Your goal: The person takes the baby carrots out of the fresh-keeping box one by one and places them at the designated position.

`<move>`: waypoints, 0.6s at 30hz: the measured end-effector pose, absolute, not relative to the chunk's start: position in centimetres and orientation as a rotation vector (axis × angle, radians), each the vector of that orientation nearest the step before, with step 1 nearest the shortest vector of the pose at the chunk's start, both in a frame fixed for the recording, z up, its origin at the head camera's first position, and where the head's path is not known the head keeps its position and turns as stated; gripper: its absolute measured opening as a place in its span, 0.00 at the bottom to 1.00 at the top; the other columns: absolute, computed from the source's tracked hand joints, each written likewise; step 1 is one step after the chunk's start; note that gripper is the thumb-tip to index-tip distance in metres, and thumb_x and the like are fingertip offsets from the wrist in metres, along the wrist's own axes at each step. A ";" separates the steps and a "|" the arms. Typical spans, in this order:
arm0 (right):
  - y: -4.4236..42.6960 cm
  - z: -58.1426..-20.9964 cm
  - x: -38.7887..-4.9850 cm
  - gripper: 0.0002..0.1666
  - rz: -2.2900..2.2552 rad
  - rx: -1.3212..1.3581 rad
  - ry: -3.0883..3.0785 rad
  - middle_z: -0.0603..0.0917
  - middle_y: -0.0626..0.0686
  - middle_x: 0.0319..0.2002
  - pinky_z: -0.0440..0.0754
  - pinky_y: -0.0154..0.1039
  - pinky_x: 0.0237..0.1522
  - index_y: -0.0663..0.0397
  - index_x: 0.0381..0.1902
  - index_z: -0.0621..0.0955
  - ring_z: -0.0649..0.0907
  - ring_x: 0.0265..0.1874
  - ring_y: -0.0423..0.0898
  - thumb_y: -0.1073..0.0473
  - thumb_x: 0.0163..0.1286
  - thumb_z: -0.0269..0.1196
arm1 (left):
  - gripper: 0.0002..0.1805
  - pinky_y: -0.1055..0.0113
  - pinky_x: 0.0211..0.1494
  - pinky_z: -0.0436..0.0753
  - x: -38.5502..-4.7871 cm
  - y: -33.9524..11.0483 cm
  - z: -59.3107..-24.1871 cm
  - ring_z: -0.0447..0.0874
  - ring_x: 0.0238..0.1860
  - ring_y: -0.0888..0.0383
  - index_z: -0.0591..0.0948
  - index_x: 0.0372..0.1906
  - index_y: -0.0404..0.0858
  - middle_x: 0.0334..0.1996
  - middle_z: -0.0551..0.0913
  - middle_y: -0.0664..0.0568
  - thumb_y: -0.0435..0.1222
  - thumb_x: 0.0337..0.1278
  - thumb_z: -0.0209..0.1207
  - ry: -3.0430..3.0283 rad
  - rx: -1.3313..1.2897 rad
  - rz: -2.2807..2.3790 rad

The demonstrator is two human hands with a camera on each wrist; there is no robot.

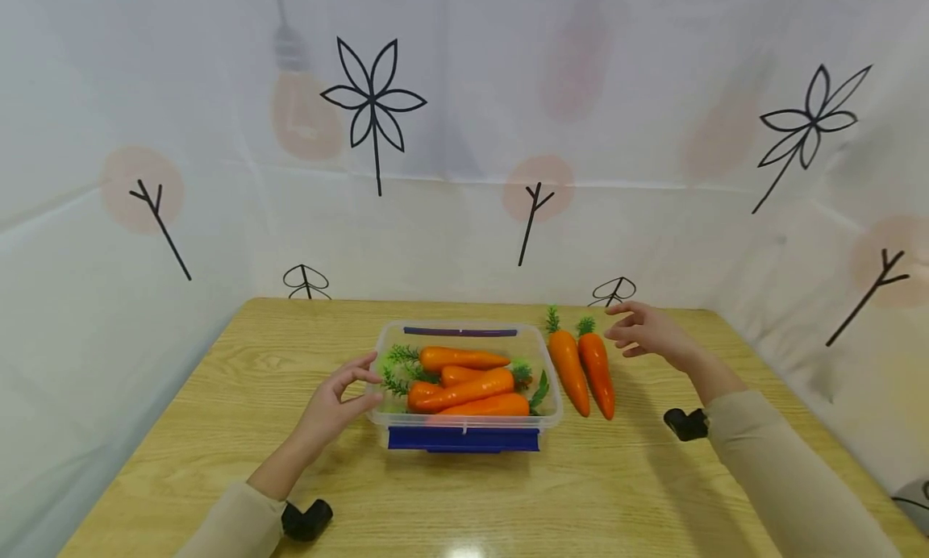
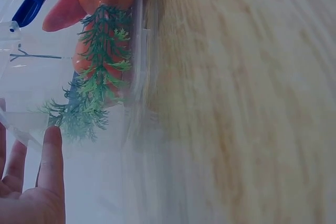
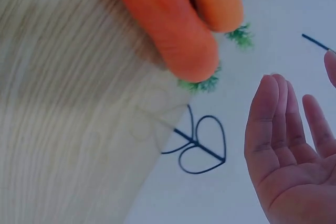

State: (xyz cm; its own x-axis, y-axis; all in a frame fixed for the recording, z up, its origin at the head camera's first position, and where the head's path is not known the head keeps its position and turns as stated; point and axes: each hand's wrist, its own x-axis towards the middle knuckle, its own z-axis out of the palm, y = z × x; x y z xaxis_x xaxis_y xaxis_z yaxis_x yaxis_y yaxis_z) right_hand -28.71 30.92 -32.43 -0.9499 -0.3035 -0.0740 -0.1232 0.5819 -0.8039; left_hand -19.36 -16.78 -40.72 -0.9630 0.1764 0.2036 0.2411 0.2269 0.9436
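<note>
A clear plastic container (image 1: 547, 418) with blue latches (image 1: 464, 439) stands on the wooden table. Several orange carrots (image 1: 475, 391) with green tops lie inside it. My left hand (image 1: 337, 401) is at the container's left side, fingers spread and slightly bent; whether they touch the rim I cannot tell. Leafy green tops (image 2: 100, 61) show close to those fingers in the left wrist view. To the right of the container, two carrots (image 1: 568, 372) lie side by side on the table. Beside their tops hovers my right hand (image 1: 649, 332), fingers loosely extended, holding nothing.
The wooden table (image 1: 290, 356) reaches back to a white cloth backdrop (image 1: 464, 243) printed with flowers and twigs. Cloth also hangs along the left and right sides. Black camera mounts (image 1: 306, 520) sit at both wrists.
</note>
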 end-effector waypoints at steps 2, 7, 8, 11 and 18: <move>30.5 -32.0 -28.6 0.34 -1.293 -0.389 2.611 0.75 0.67 0.47 0.81 0.46 0.41 0.68 0.64 0.61 0.79 0.38 0.53 0.57 0.67 0.60 | 0.13 0.39 0.63 0.54 -19.4 -16.8 -40.8 0.47 0.70 0.44 0.79 0.45 0.33 0.68 0.61 0.49 0.35 0.57 0.61 -2.420 -0.410 -1.874; 29.1 -31.1 -28.1 0.32 -1.272 -0.462 2.598 0.75 0.67 0.48 0.80 0.48 0.42 0.66 0.63 0.63 0.79 0.40 0.55 0.57 0.67 0.60 | 0.14 0.40 0.62 0.57 -19.3 -16.9 -40.9 0.47 0.70 0.44 0.78 0.45 0.32 0.68 0.61 0.49 0.35 0.58 0.61 -2.427 -0.404 -1.879; 28.9 -30.9 -28.1 0.32 -1.267 -0.475 2.595 0.75 0.67 0.48 0.80 0.49 0.42 0.66 0.63 0.63 0.79 0.41 0.55 0.57 0.67 0.60 | 0.14 0.40 0.62 0.58 -19.3 -16.9 -40.9 0.47 0.70 0.44 0.78 0.46 0.32 0.68 0.61 0.50 0.36 0.58 0.61 -2.426 -0.402 -1.881; 28.0 -30.3 -27.9 0.31 -1.254 -0.502 2.589 0.74 0.66 0.48 0.79 0.50 0.43 0.66 0.63 0.64 0.80 0.41 0.55 0.59 0.67 0.60 | 0.15 0.41 0.61 0.60 -19.3 -16.9 -40.8 0.46 0.70 0.44 0.78 0.46 0.32 0.68 0.61 0.50 0.36 0.58 0.61 -2.425 -0.403 -1.885; 26.1 -29.5 -27.7 0.28 -1.211 -0.534 2.605 0.76 0.63 0.45 0.81 0.46 0.38 0.63 0.61 0.67 0.81 0.37 0.52 0.59 0.66 0.61 | 0.14 0.39 0.62 0.56 -19.4 -16.9 -40.9 0.46 0.70 0.44 0.78 0.46 0.31 0.68 0.60 0.49 0.35 0.58 0.60 -2.418 -0.428 -1.891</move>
